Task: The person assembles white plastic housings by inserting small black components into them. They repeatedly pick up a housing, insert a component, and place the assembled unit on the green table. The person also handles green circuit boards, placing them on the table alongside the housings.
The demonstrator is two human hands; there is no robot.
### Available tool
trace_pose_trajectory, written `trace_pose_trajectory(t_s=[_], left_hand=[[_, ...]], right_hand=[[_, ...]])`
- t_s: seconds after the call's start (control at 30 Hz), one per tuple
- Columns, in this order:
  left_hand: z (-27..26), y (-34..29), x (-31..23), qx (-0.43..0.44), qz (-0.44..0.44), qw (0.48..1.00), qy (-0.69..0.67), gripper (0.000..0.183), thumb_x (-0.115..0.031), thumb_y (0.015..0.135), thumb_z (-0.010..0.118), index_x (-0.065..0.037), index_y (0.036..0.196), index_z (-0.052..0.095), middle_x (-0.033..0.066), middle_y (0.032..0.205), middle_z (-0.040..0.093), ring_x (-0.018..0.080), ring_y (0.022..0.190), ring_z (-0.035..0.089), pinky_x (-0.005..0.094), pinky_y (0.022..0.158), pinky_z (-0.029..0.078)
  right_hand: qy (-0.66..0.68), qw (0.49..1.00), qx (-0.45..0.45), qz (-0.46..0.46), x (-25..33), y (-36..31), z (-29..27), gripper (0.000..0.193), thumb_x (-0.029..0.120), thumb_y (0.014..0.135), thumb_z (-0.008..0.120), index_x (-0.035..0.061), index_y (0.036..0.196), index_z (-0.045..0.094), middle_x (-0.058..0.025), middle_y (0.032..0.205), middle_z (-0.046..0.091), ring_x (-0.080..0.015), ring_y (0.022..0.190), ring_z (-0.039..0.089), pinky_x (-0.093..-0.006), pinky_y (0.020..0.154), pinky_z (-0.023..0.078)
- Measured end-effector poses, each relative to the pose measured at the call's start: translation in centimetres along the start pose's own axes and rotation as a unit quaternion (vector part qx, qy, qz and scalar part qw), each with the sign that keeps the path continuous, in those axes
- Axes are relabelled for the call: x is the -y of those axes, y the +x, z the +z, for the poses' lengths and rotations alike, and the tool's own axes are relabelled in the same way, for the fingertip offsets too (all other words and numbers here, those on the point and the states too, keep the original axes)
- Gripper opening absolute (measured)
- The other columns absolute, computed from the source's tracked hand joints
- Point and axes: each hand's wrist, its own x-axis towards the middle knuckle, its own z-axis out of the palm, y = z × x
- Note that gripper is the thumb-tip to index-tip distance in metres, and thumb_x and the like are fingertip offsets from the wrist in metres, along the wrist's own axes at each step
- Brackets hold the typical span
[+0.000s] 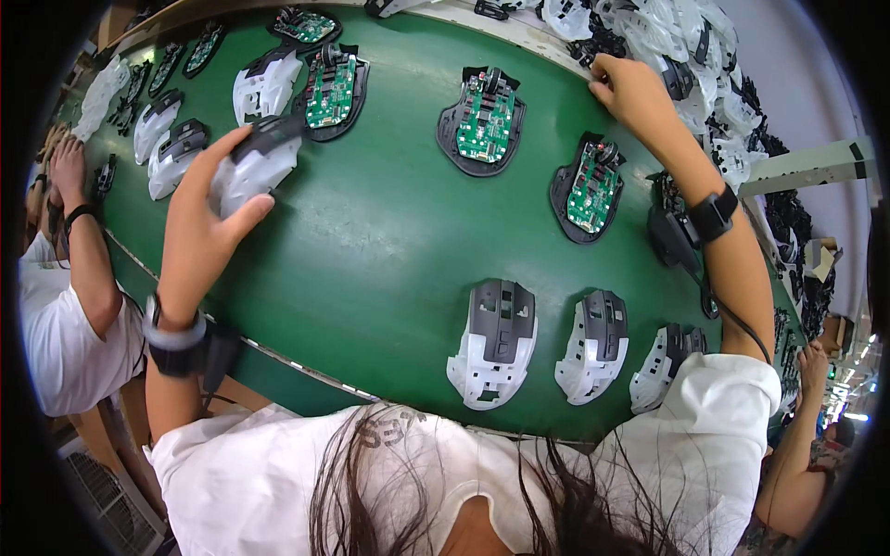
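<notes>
My left hand (202, 218) curls around a white and dark-grey mouse top shell (255, 171) at the left of the green table, thumb on its near side. At the far right, my right hand (635, 97) reaches to the table's back edge, its fingers pinched beside a heap of small black parts (603, 42). What those fingertips hold, if anything, is hidden. Mouse bases with green circuit boards lie between the hands, one in the middle (484, 120) and one nearer my right forearm (591, 190). Another base (331, 93) lies just beyond the held shell.
Top shells (494, 343) line the near edge at the right. A tall pile of white shells (714, 56) stands at the back right. More shells (176, 157) and boards (204, 48) lie at the left. A co-worker's arm (83, 222) is at the left edge, another (802, 435) at the right.
</notes>
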Motion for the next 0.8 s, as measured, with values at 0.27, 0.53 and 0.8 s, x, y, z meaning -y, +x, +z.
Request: trace_pose_trajectory(t_s=[0.27,0.53,0.8], left_hand=[[3.3,0.5,-6.2,0.198,-0.192,0.700,-0.659,0.059,-0.047,0.098,0.033,-0.001,0.134,0.041,0.0172,0.115,0.060,0.0322,0.090,0.066,0.0320,0.061,0.057],[6.2,1.5,-8.1,0.263,-0.195,0.631,-0.703,0.041,-0.024,0.095,0.046,0.001,0.127,0.046,0.0122,0.110,0.063,0.0215,0.092,0.064,0.0295,0.071,0.053],[5.8,0.4,-11.2,0.237,-0.183,0.679,-0.671,0.050,-0.015,0.094,0.047,0.002,0.139,0.034,0.0138,0.127,0.054,0.0223,0.109,0.058,0.0358,0.090,0.049]], right_hand=[[0.150,0.971,-0.180,-0.051,7.3,-5.6,-6.1,0.008,0.007,0.082,0.064,0.0014,0.087,0.061,-0.0129,0.079,0.061,-0.0288,0.068,0.060,-0.0328,0.061,0.047],[0.159,0.984,-0.080,0.026,5.4,-7.1,-6.4,0.013,0.002,0.078,0.064,0.0003,0.090,0.062,-0.0150,0.084,0.062,-0.0319,0.073,0.061,-0.0378,0.066,0.048],[0.073,0.993,0.084,0.036,-0.1,-1.6,-2.0,0.020,0.000,0.077,0.063,-0.0022,0.097,0.065,-0.0166,0.090,0.068,-0.0316,0.083,0.065,-0.0359,0.076,0.051]])
